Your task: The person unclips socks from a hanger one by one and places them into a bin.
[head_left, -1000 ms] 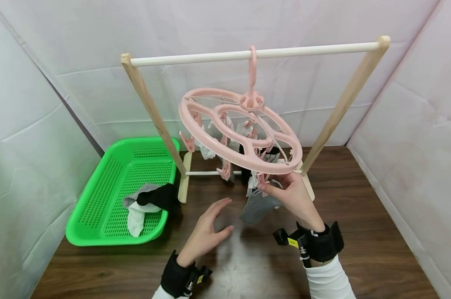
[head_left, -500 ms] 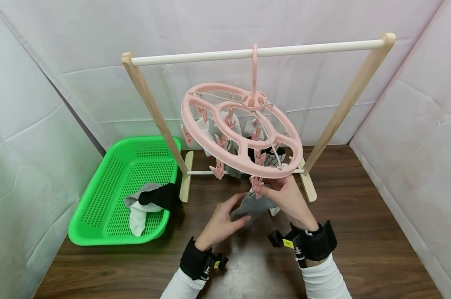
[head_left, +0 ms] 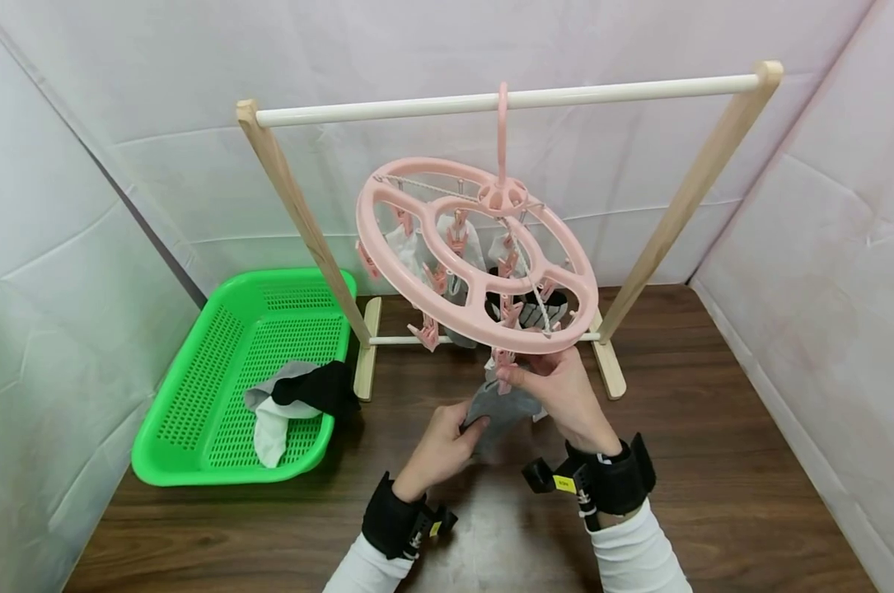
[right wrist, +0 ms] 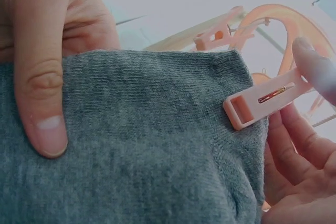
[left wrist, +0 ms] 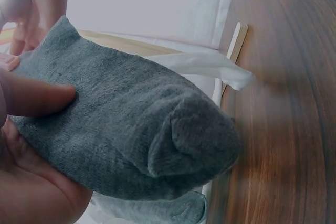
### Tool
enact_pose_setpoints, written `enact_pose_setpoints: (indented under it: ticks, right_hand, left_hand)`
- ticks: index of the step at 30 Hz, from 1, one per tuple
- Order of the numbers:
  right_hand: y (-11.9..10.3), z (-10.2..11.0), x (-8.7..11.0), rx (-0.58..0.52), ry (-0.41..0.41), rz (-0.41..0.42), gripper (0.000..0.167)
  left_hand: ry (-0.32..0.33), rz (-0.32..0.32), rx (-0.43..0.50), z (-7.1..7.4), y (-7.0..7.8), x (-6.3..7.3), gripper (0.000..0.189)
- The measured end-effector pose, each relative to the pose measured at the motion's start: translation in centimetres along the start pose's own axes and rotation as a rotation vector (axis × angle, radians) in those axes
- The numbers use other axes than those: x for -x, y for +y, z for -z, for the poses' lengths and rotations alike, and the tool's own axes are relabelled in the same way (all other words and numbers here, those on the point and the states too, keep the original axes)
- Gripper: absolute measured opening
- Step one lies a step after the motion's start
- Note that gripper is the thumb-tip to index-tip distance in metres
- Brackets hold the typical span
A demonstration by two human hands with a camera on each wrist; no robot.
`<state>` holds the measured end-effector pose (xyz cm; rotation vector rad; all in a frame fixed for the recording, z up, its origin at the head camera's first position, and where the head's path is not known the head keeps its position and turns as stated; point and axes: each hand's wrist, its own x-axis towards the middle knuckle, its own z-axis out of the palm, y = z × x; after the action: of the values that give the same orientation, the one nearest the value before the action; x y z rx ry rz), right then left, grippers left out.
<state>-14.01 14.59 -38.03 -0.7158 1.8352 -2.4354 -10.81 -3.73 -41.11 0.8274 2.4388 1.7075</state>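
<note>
A grey sock [head_left: 502, 416] hangs at the front of the round pink clip hanger [head_left: 502, 196]. My left hand [head_left: 439, 449] pinches its body, thumb on top and fingers beneath; the toe points toward the camera in the left wrist view. My right hand [head_left: 568, 399] pinches the handles of a pink clothespin [right wrist: 270, 97], whose tip lies over one corner of the sock's cuff [right wrist: 157, 72]. The hanger's ring tilts down toward my right hand. Behind, white socks [head_left: 461, 239] and a black striped one [head_left: 546, 311] hang from other clips.
A green basket [head_left: 144, 449] on the left holds a black sock [head_left: 320, 389], a grey one [head_left: 287, 375] and a white one [head_left: 271, 436]. The hanger hooks over a white bar [head_left: 387, 109] between wooden posts [head_left: 687, 206]. Fabric walls surround the wooden table [head_left: 728, 461].
My left hand has moved right and up from beside the grey sock and now pinches it. The right hand stays at the clothespin, shifting slightly left. The hanger ring has swung a little.
</note>
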Motion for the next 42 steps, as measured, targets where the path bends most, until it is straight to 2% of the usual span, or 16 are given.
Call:
enact_pose_setpoints:
  ticks: [2,8,13,17,20,25,32,38,42]
  right_hand:
    - [0.1,0.0,-0.1,-0.009,0.009,0.033,0.022]
    - [0.0,0.0,-0.2,-0.019,0.045,0.056,0.021]
    - [0.0,0.2,-0.2,-0.038,0.051,0.079,0.016]
    - [0.0,0.5,0.0,-0.018,0.068,0.08,0.015]
    - [0.0,0.6,0.2,-0.009,0.082,0.05,0.015]
    - [0.0,0.7,0.6,-0.003,0.096,-0.003,0.018]
    - [0.0,1.1,1.0,0.032,0.124,-0.061,0.026]
    - [0.3,1.6,1.4,0.081,0.098,-0.104,0.031]
    - [0.8,2.0,1.8,0.109,0.07,-0.163,0.038]
  left_hand:
    - [0.0,0.007,-0.006,-0.1,-0.3,0.1,0.01]
    - [0.001,0.011,-0.019,-0.9,-3.0,0.4,0.009]
    - [-0.024,0.022,-0.021,-0.6,-3.8,1.0,0.013]
    - [-0.005,0.012,-0.048,-0.2,-4.1,1.2,0.018]
    - [0.009,0.016,-0.05,-0.1,-4.2,1.2,0.026]
    - [0.005,0.049,0.007,0.1,-4.4,1.2,0.04]
    - [0.044,0.024,-0.031,0.5,-4.5,1.4,0.039]
    - [0.077,0.021,-0.058,0.9,-4.3,1.5,0.038]
    - [0.076,0.031,-0.06,0.9,-4.4,1.7,0.038]
